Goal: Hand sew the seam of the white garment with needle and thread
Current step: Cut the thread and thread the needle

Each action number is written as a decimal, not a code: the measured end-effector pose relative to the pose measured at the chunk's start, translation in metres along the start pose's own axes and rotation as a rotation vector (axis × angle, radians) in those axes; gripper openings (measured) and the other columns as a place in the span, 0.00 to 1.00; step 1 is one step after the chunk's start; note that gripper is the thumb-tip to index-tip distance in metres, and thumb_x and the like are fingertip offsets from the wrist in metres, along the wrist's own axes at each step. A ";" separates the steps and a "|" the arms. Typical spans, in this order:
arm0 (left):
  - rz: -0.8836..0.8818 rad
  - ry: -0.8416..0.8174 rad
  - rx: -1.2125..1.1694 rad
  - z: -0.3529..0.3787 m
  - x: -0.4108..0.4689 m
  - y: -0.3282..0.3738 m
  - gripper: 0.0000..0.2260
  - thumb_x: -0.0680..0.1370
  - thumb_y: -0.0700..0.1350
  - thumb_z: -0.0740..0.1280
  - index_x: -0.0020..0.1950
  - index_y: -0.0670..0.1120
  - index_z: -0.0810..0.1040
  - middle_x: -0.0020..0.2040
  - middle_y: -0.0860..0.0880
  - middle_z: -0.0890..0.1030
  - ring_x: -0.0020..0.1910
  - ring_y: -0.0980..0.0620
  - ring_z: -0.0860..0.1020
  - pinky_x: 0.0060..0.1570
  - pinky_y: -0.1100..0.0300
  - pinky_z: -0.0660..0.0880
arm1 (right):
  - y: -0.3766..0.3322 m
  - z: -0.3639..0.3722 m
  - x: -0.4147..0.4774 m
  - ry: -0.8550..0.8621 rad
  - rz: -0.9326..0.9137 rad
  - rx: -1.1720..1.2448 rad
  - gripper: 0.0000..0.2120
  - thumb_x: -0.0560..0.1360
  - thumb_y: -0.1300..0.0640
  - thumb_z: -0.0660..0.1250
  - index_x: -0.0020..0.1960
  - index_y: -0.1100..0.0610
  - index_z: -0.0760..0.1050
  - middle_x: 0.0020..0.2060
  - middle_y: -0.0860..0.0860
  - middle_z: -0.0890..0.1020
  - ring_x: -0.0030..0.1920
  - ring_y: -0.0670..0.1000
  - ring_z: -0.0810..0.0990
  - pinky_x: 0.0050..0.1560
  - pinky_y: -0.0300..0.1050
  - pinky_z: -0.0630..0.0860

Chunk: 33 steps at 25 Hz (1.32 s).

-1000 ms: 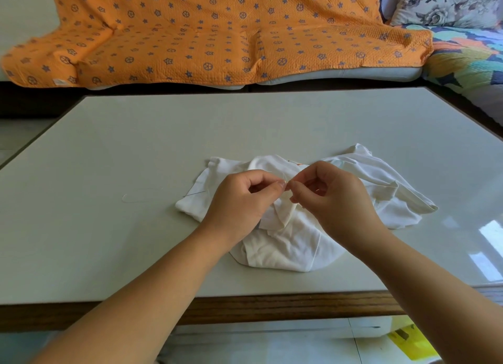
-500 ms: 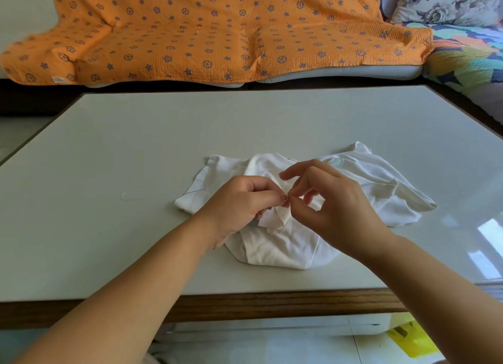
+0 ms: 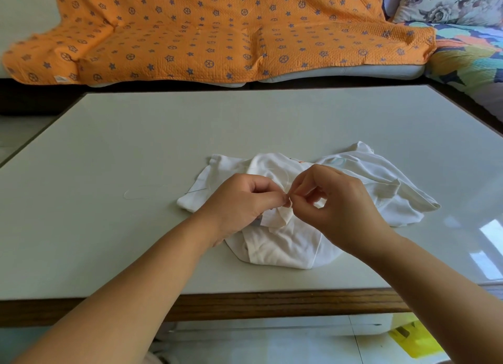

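The white garment [image 3: 288, 244] lies crumpled on the near middle of the table. My left hand [image 3: 242, 203] pinches a raised fold of it between thumb and forefinger. My right hand [image 3: 340, 203] meets it fingertip to fingertip and pinches a fine white thread [image 3: 286, 180] right at that fold. A thin dark needle [image 3: 196, 191] lies loose on the garment's left edge, behind my left hand. Its pale thread tail [image 3: 133, 196] curls onto the table to the left.
The grey table top [image 3: 109, 227] has a wooden front edge [image 3: 272, 305]. An orange patterned blanket [image 3: 217, 31] covers a sofa behind it, with colourful bedding [image 3: 468, 50] at the right. A yellow object [image 3: 413, 339] sits on the floor below right.
My right hand's raised fingers have come down and curled into a tight pinch at the fold. My left hand keeps its hold on the fold. The garment barely shifts.
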<state>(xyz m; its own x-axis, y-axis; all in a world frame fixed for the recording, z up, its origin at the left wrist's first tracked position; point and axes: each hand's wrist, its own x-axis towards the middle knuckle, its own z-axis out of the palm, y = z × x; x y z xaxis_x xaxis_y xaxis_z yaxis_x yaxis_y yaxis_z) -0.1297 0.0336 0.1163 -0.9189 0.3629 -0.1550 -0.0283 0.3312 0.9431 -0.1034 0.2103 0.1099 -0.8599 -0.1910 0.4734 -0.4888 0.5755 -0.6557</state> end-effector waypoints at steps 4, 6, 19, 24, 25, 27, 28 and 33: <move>0.171 0.171 0.193 0.004 -0.001 -0.003 0.04 0.74 0.50 0.72 0.47 0.52 0.86 0.37 0.59 0.82 0.38 0.62 0.78 0.40 0.69 0.75 | -0.001 -0.002 0.001 -0.002 0.259 0.145 0.12 0.70 0.66 0.72 0.35 0.52 0.75 0.36 0.48 0.84 0.35 0.45 0.82 0.39 0.37 0.78; 0.245 0.232 0.198 0.005 0.000 -0.005 0.05 0.74 0.48 0.73 0.49 0.52 0.85 0.33 0.62 0.78 0.34 0.63 0.75 0.37 0.71 0.70 | -0.002 -0.002 0.002 -0.008 0.336 0.235 0.09 0.71 0.65 0.71 0.37 0.55 0.76 0.36 0.50 0.85 0.36 0.49 0.84 0.42 0.44 0.81; 0.107 0.224 -0.098 0.003 0.000 -0.001 0.03 0.76 0.43 0.71 0.47 0.47 0.85 0.30 0.61 0.79 0.31 0.65 0.75 0.37 0.73 0.69 | -0.006 -0.008 0.006 0.123 0.488 0.532 0.04 0.76 0.63 0.68 0.48 0.57 0.79 0.42 0.50 0.86 0.37 0.50 0.84 0.36 0.44 0.76; 0.087 0.222 -0.157 0.004 0.000 0.002 0.03 0.76 0.43 0.71 0.47 0.45 0.84 0.28 0.62 0.77 0.29 0.65 0.73 0.37 0.71 0.69 | -0.013 -0.005 -0.004 0.175 0.154 0.090 0.05 0.72 0.60 0.71 0.42 0.50 0.80 0.44 0.43 0.80 0.41 0.45 0.80 0.38 0.36 0.76; 0.083 0.224 -0.164 0.004 0.000 0.003 0.03 0.76 0.43 0.71 0.46 0.46 0.84 0.28 0.61 0.76 0.29 0.64 0.72 0.38 0.69 0.69 | -0.011 -0.002 -0.005 0.167 0.120 0.044 0.04 0.71 0.60 0.73 0.42 0.51 0.81 0.45 0.43 0.80 0.41 0.44 0.80 0.38 0.36 0.75; 0.083 0.229 -0.177 0.005 -0.001 0.003 0.03 0.75 0.43 0.71 0.45 0.46 0.85 0.28 0.60 0.76 0.29 0.63 0.71 0.39 0.66 0.69 | -0.006 0.001 -0.004 0.160 0.110 -0.006 0.02 0.71 0.57 0.74 0.42 0.51 0.81 0.45 0.42 0.79 0.41 0.44 0.80 0.38 0.37 0.75; 0.083 0.231 -0.180 0.005 -0.001 0.003 0.03 0.75 0.43 0.71 0.45 0.46 0.85 0.29 0.60 0.77 0.29 0.63 0.72 0.39 0.66 0.69 | -0.004 0.002 -0.004 0.163 0.116 -0.013 0.02 0.70 0.55 0.73 0.42 0.50 0.81 0.45 0.42 0.79 0.41 0.44 0.80 0.38 0.36 0.75; 0.105 0.225 -0.153 0.006 -0.003 0.004 0.03 0.76 0.42 0.71 0.47 0.45 0.84 0.28 0.61 0.77 0.30 0.65 0.74 0.38 0.70 0.68 | -0.003 0.003 -0.002 0.160 0.150 0.001 0.01 0.70 0.52 0.73 0.42 0.48 0.82 0.45 0.40 0.79 0.41 0.40 0.80 0.39 0.31 0.74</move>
<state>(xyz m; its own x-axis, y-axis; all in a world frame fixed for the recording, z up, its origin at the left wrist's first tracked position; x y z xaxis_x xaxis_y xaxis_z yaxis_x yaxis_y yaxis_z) -0.1251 0.0388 0.1184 -0.9837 0.1800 -0.0014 0.0279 0.1603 0.9867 -0.1003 0.2067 0.1090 -0.8889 0.0253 0.4575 -0.3571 0.5874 -0.7263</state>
